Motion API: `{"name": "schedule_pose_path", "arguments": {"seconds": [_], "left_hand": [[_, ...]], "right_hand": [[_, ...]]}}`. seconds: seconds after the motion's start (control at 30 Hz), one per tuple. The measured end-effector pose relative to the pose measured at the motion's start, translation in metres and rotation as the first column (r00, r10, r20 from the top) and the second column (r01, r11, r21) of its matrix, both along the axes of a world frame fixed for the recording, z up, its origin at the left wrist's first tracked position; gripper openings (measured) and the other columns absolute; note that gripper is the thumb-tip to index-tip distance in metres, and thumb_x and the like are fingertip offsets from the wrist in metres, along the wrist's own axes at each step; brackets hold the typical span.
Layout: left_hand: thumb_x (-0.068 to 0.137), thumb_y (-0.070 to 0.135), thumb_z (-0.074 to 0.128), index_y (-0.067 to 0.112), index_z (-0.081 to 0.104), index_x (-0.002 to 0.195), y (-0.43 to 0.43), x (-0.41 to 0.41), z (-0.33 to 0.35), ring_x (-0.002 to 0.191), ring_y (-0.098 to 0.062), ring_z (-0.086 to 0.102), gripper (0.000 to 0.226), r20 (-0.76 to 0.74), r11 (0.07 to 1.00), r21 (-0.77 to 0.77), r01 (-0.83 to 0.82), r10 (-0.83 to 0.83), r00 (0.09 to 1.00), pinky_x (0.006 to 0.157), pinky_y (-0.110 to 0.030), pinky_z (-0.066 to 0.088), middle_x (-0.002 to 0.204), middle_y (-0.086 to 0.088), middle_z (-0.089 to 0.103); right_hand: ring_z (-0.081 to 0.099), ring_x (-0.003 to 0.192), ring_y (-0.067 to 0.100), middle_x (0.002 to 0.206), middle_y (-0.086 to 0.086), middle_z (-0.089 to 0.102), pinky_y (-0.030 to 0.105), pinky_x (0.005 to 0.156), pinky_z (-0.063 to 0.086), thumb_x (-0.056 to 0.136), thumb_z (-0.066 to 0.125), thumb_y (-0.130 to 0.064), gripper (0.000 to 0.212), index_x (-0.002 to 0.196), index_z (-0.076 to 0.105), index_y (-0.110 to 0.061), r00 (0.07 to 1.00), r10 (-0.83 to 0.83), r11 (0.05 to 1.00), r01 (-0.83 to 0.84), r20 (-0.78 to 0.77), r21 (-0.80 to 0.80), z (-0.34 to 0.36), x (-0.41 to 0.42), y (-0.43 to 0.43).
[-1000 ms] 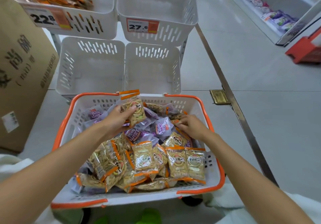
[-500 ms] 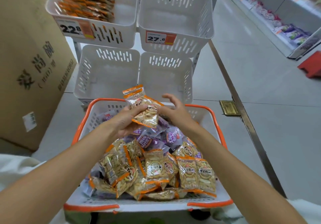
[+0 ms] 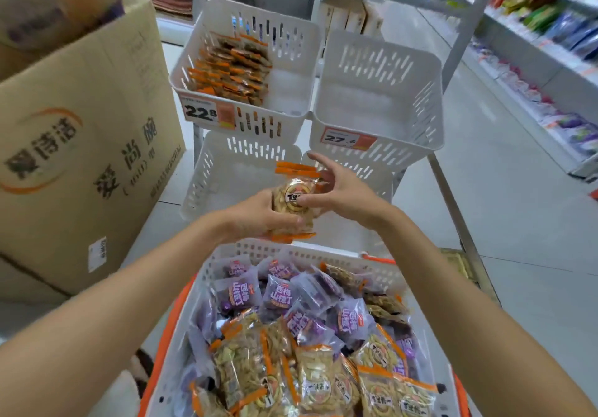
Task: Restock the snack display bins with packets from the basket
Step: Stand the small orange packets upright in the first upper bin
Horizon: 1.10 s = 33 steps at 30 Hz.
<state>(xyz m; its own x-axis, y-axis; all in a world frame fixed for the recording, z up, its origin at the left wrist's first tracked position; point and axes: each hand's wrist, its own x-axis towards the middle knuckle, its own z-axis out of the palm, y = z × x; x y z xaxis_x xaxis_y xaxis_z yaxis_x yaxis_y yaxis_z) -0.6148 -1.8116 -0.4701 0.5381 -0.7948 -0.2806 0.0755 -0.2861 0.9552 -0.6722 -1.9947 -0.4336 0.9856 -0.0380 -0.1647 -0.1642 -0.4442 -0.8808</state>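
My left hand [image 3: 255, 214] grips a small stack of clear, orange-edged snack packets [image 3: 293, 201], held up above the far rim of the white and orange basket [image 3: 323, 256]. My right hand [image 3: 339, 195] meets the stack from the right, thumb on the front packet, fingers spread. The basket holds many more orange-edged packets [image 3: 317, 381] and purple packets [image 3: 278, 293]. Beyond stand white display bins: the upper left bin [image 3: 291, 60] holds orange packets, the upper right bin [image 3: 378, 93] and the lower left bin [image 3: 226, 170] look empty.
A large cardboard box [image 3: 81, 144] stands at the left beside the bins. Price tags [image 3: 208, 112] hang on the upper bins. Store shelves [image 3: 550, 38] with goods run along the right, across a grey floor aisle. A metal floor strip [image 3: 453, 209] passes right of the bins.
Both hands have risen from the basket toward the bins, carrying the orange-edged packets. My right hand has closed in onto the stack. The camera view has tilted up.
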Motion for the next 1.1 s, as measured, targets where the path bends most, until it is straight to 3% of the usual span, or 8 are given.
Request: {"name": "schedule_pose_path", "arguments": {"seconds": [0.13, 0.3, 0.4, 0.43, 0.53, 0.7, 0.9, 1.1], "left_hand": [[0.092, 0.01, 0.068, 0.029, 0.057, 0.112, 0.005, 0.052, 0.047, 0.08, 0.001, 0.068, 0.03, 0.196, 0.999, 0.037, 0.027, -0.034, 0.98, 0.069, -0.018, 0.055, 0.098, 0.001, 0.069], [0.076, 0.008, 0.083, 0.018, 0.057, 0.125, -0.007, 0.117, 0.095, 0.107, -0.018, 0.067, 0.057, 0.415, 1.0, -0.014, 0.006, 0.0, 0.91, 0.09, -0.031, 0.057, 0.115, -0.006, 0.069], [0.075, 0.022, 0.086, 0.025, 0.033, 0.145, -0.012, 0.156, 0.114, 0.123, -0.013, 0.056, 0.088, 0.501, 0.993, -0.007, -0.119, 0.107, 0.859, 0.08, -0.005, 0.048, 0.129, 0.013, 0.053], [0.076, 0.031, 0.084, 0.026, 0.022, 0.153, -0.011, 0.169, 0.115, 0.129, -0.012, 0.048, 0.099, 0.564, 0.986, 0.047, -0.16, 0.106, 0.819, 0.088, -0.005, 0.043, 0.137, 0.014, 0.046], [0.076, 0.065, 0.07, 0.026, 0.014, 0.158, -0.003, 0.207, 0.097, 0.149, -0.02, 0.022, 0.106, 0.76, 0.907, 0.321, -0.274, -0.074, 0.645, 0.12, -0.037, 0.024, 0.162, 0.003, 0.025], [0.055, 0.101, -0.003, 0.03, 0.009, 0.158, 0.01, 0.238, 0.056, 0.152, -0.015, -0.008, 0.126, 0.771, 0.788, 0.553, -0.269, -0.363, 0.522, 0.124, -0.045, -0.004, 0.166, 0.004, -0.002], [0.063, 0.093, -0.008, 0.021, 0.01, 0.159, 0.012, 0.242, 0.048, 0.152, -0.012, -0.009, 0.121, 0.813, 0.803, 0.515, -0.298, -0.348, 0.468, 0.124, -0.041, -0.004, 0.166, 0.004, 0.001], [0.058, 0.092, -0.009, 0.024, 0.015, 0.158, 0.015, 0.243, 0.048, 0.152, -0.012, -0.009, 0.123, 0.809, 0.807, 0.521, -0.277, -0.364, 0.461, 0.123, -0.04, -0.007, 0.166, 0.005, 0.005]], "right_hand": [[0.069, 0.1, 0.02, 0.121, 0.011, 0.062, 0.04, 0.079, 0.061, 0.074, 0.083, -0.007, 0.078, 0.14, 0.044, -0.021, 0.993, 0.004, 1.0, -0.005, 0.118, 0.006, 0.039, 0.046, 0.007], [0.071, 0.099, 0.025, 0.115, 0.013, 0.065, 0.047, 0.081, 0.06, 0.074, 0.079, 0.005, 0.063, 0.123, 0.052, -0.024, 0.994, 0.082, 0.99, -0.089, 0.072, 0.111, 0.097, 0.102, -0.001], [0.07, 0.097, 0.024, 0.112, 0.013, 0.067, 0.045, 0.081, 0.06, 0.073, 0.082, -0.001, 0.057, 0.122, 0.056, -0.012, 0.978, -0.035, 0.997, 0.048, 0.206, -0.058, 0.113, 0.145, -0.01], [0.07, 0.097, 0.022, 0.112, 0.01, 0.068, 0.043, 0.083, 0.06, 0.073, 0.083, -0.005, 0.055, 0.121, 0.057, -0.012, 0.959, -0.077, 0.981, 0.123, 0.273, -0.152, 0.113, 0.16, -0.013], [0.066, 0.097, 0.019, 0.109, 0.004, 0.068, 0.039, 0.085, 0.056, 0.076, 0.079, -0.009, 0.046, 0.115, 0.057, -0.019, 0.924, -0.094, 0.866, 0.26, 0.372, -0.427, 0.098, 0.194, -0.019], [0.059, 0.088, 0.028, 0.099, 0.009, 0.063, 0.039, 0.075, 0.049, 0.078, 0.078, -0.016, 0.033, 0.094, 0.049, -0.014, 0.979, 0.049, 0.779, 0.088, 0.199, -0.621, 0.045, 0.231, -0.011], [0.053, 0.107, 0.017, 0.12, -0.003, 0.05, 0.034, 0.09, 0.048, 0.079, 0.071, -0.059, 0.062, 0.122, 0.043, -0.025, 0.946, 0.117, 0.868, -0.245, -0.301, -0.433, 0.05, 0.243, -0.01], [0.046, 0.13, 0.027, 0.145, 0.007, 0.042, 0.043, 0.108, 0.043, 0.082, 0.078, -0.033, 0.065, 0.136, 0.041, -0.029, 0.984, 0.083, 0.905, -0.142, -0.159, -0.402, 0.041, 0.253, -0.006]]}}
